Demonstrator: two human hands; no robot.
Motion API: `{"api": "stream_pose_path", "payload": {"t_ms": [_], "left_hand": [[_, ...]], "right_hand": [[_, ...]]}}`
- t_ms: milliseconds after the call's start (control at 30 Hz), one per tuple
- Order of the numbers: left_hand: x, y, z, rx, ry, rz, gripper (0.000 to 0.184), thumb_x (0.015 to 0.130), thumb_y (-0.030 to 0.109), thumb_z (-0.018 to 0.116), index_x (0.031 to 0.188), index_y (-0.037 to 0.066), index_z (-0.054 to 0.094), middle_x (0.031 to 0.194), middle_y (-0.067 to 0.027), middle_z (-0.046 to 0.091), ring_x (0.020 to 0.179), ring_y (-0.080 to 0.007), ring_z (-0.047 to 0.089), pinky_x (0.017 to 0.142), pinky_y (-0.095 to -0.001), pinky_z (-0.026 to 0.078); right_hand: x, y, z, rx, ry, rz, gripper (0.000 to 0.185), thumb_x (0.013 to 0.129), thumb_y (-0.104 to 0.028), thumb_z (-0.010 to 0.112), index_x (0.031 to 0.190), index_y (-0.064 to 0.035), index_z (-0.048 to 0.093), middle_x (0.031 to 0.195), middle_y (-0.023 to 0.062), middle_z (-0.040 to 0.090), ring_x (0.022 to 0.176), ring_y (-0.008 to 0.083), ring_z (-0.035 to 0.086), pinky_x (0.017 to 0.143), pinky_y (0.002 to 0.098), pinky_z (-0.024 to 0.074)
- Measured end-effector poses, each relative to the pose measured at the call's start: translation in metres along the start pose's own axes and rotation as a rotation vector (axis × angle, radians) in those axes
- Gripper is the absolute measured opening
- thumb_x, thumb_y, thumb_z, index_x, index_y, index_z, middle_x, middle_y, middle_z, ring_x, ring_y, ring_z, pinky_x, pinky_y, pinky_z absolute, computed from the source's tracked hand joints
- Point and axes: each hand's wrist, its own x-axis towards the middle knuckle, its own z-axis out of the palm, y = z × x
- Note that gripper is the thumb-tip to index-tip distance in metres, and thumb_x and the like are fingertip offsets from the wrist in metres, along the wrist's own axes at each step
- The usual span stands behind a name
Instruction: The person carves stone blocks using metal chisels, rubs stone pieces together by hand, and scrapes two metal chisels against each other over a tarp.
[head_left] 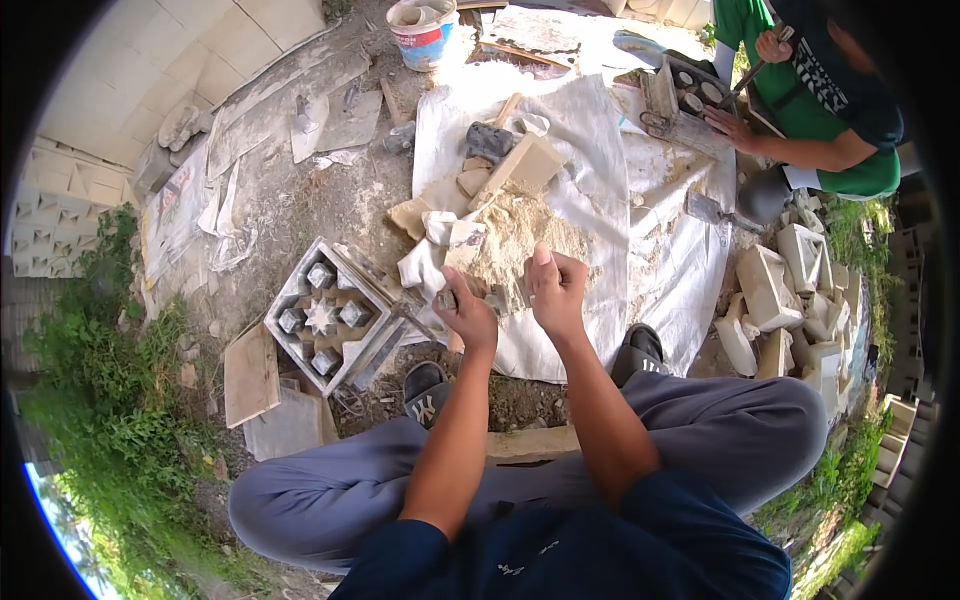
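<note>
Both my hands are over the near edge of a pile of sandy powder (535, 235), which lies on a white woven sheet (590, 340). My left hand (470, 315) has its fingers curled and the thumb stretched out. My right hand (558, 292) is closed, thumb on top. A thin greyish edge shows between the hands, but I cannot make out what they hold. Beside my left hand lies a crumpled white cloth (424, 268). Further left, a square metal mould (322, 318) with a star in its middle and several raised blocks rests tilted on the ground.
A pale block (530, 165) and a dark lump (489, 142) lie behind the powder. A co-worker (835, 110) crouches at the right, hands at another mould (692, 98). Cast blocks (775, 285) are heaped at right. A bucket (422, 35) stands at the back; boards (252, 372) lie left.
</note>
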Motion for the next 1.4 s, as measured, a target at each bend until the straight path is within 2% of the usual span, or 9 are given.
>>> {"api": "stream_pose_path", "payload": {"t_ms": [200, 333, 433, 600, 733, 1000, 1133, 1267, 1400], "left_hand": [[0.019, 0.062, 0.018, -0.287, 0.424, -0.041, 0.053, 0.096, 0.036, 0.053, 0.056, 0.015, 0.026, 0.050, 0.0041, 0.025, 0.046, -0.0080, 0.024, 0.048, -0.0276, 0.020], [0.010, -0.006, 0.010, -0.483, 0.312, -0.169, 0.045, 0.094, 0.031, 0.057, 0.060, 0.007, 0.041, 0.054, 0.0034, 0.031, 0.048, -0.0118, 0.030, 0.048, -0.0292, 0.023], [0.002, 0.015, 0.018, 0.722, 0.238, 0.904, 0.063, 0.078, -0.018, 0.049, 0.138, -0.001, 0.040, 0.097, -0.0120, 0.053, 0.074, -0.0220, 0.049, 0.073, -0.0308, 0.042], [0.020, -0.040, -0.012, -0.465, -0.011, -0.319, 0.058, 0.084, -0.010, 0.055, 0.138, 0.001, 0.040, 0.100, -0.0155, 0.052, 0.076, -0.0234, 0.049, 0.072, -0.0342, 0.042], [0.021, 0.031, 0.013, -0.251, 0.493, 0.074, 0.033, 0.094, 0.034, 0.059, 0.086, 0.002, 0.054, 0.071, -0.0012, 0.051, 0.057, -0.0112, 0.044, 0.052, -0.0284, 0.034], [-0.005, 0.021, 0.015, 0.839, 0.182, 0.852, 0.071, 0.072, -0.022, 0.052, 0.138, -0.001, 0.039, 0.106, -0.0137, 0.047, 0.081, -0.0210, 0.050, 0.068, -0.0314, 0.041], [-0.003, -0.053, -0.001, 0.237, -0.034, 0.182, 0.067, 0.076, -0.018, 0.051, 0.139, 0.002, 0.040, 0.098, -0.0123, 0.049, 0.077, -0.0232, 0.050, 0.060, -0.0311, 0.041], [-0.009, -0.023, 0.022, 0.631, 0.082, 0.701, 0.060, 0.081, -0.011, 0.053, 0.137, 0.004, 0.042, 0.083, -0.0063, 0.050, 0.060, -0.0186, 0.045, 0.056, -0.0248, 0.037], [-0.011, 0.022, 0.032, -0.352, 0.201, -0.204, 0.050, 0.085, -0.008, 0.054, 0.133, 0.002, 0.045, 0.079, -0.0048, 0.049, 0.058, -0.0170, 0.041, 0.054, -0.0253, 0.036]], "right_hand": [[0.000, 0.008, 0.004, -0.134, 0.011, 0.059, 0.054, 0.098, -0.036, 0.050, 0.054, -0.0057, 0.038, 0.050, -0.0032, 0.037, 0.048, 0.0060, 0.030, 0.044, 0.0269, 0.0225], [-0.008, 0.065, -0.003, -0.223, 0.064, 0.036, 0.052, 0.095, -0.028, 0.056, 0.054, -0.0002, 0.040, 0.052, -0.0067, 0.032, 0.052, 0.0064, 0.027, 0.044, 0.0328, 0.0224], [0.002, 0.034, -0.008, 0.022, 0.102, 0.122, 0.052, 0.095, -0.032, 0.057, 0.056, -0.0014, 0.042, 0.052, -0.0059, 0.034, 0.052, 0.0053, 0.028, 0.045, 0.0282, 0.0223], [0.008, -0.012, -0.004, -0.074, 0.080, 0.037, 0.051, 0.096, -0.032, 0.055, 0.056, -0.0029, 0.042, 0.052, -0.0060, 0.033, 0.052, 0.0046, 0.027, 0.045, 0.0273, 0.0200], [-0.006, 0.049, -0.001, -0.253, 0.083, 0.080, 0.052, 0.097, -0.030, 0.054, 0.056, -0.0011, 0.041, 0.050, -0.0044, 0.032, 0.051, 0.0057, 0.026, 0.044, 0.0291, 0.0210], [0.010, 0.010, -0.016, -0.040, 0.158, 0.061, 0.053, 0.097, -0.032, 0.053, 0.054, -0.0041, 0.039, 0.051, -0.0049, 0.032, 0.051, 0.0055, 0.026, 0.044, 0.0278, 0.0215], [0.004, 0.056, -0.017, -0.251, 0.109, 0.097, 0.052, 0.097, -0.032, 0.053, 0.057, -0.0021, 0.037, 0.052, -0.0048, 0.030, 0.053, 0.0066, 0.025, 0.045, 0.0295, 0.0211], [0.006, 0.047, -0.027, -0.050, 0.134, 0.155, 0.051, 0.097, -0.032, 0.053, 0.059, -0.0013, 0.039, 0.052, -0.0007, 0.027, 0.053, 0.0082, 0.024, 0.045, 0.0324, 0.0221], [0.009, 0.052, -0.024, -0.225, 0.090, 0.018, 0.051, 0.097, -0.031, 0.053, 0.058, -0.0023, 0.037, 0.052, -0.0032, 0.028, 0.053, 0.0081, 0.023, 0.045, 0.0322, 0.0223]]}}
